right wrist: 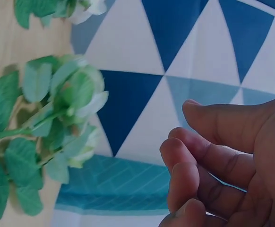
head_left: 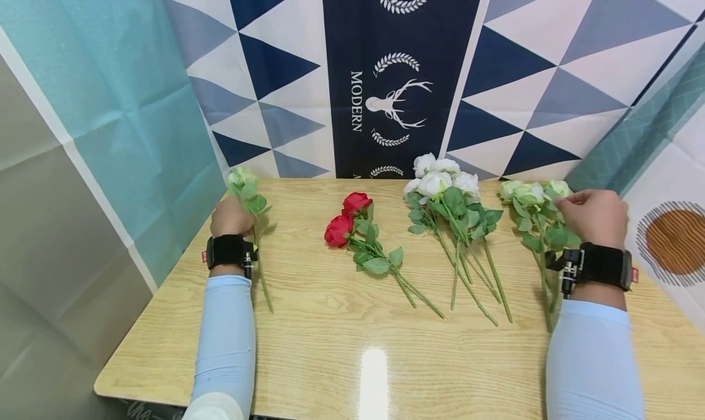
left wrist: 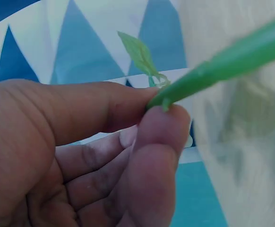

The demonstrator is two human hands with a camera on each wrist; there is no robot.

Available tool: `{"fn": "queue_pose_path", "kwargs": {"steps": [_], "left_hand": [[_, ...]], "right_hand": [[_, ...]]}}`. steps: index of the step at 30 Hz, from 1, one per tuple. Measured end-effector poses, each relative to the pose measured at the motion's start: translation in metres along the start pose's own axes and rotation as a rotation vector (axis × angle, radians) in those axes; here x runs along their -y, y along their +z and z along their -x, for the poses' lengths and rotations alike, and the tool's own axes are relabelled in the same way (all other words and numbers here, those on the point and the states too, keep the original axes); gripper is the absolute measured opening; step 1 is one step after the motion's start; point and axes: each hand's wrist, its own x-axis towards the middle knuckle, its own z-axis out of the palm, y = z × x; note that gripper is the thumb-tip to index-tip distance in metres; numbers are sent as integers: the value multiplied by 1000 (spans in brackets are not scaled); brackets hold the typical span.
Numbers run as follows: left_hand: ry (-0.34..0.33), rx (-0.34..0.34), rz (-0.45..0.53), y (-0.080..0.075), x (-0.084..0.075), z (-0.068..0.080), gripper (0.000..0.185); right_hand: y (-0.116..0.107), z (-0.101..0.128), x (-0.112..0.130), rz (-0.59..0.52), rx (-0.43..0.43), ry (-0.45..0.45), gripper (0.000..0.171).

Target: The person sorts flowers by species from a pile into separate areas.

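At the left side of the table my left hand [head_left: 230,217] pinches the stem of a pale green artificial rose [head_left: 242,180]. In the left wrist view, thumb and forefinger meet on that green stem [left wrist: 222,64], and a leaf shows behind them. My right hand [head_left: 597,215] is over the right side, beside a bunch of pale green roses [head_left: 530,193]. The right wrist view shows its fingers [right wrist: 182,182] loosely bent with nothing between them, apart from the rose leaves [right wrist: 31,163].
Two red roses [head_left: 337,230] lie mid-table [head_left: 308,346], stems toward the front right. Several white roses [head_left: 435,184] lie between them and the green bunch. A patterned cloth [head_left: 286,65] hangs along the back, with cloth at both sides too.
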Motion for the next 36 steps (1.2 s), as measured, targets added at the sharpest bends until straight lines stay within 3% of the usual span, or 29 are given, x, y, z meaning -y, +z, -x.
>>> {"fn": "queue_pose_path", "kwargs": {"steps": [7, 10, 15, 20, 28, 36], "left_hand": [[30, -113, 23, -12, -15, 9, 15], [54, -168, 40, -16, -23, 12, 24], [140, -270, 79, -16, -38, 16, 41], [255, -322, 135, -14, -52, 21, 52], [348, -341, 268, -10, -82, 33, 34], [431, -261, 419, -2, -114, 53, 29]], "right_hand": [[-3, 5, 17, -5, -24, -53, 57], [-6, 7, 26, -11, -40, -97, 60], [-9, 15, 45, -22, -74, -179, 60], [-8, 23, 65, -28, -73, -239, 57], [-4, 37, 92, -60, -111, -351, 50], [9, 52, 120, -114, -99, -476, 42]]}}
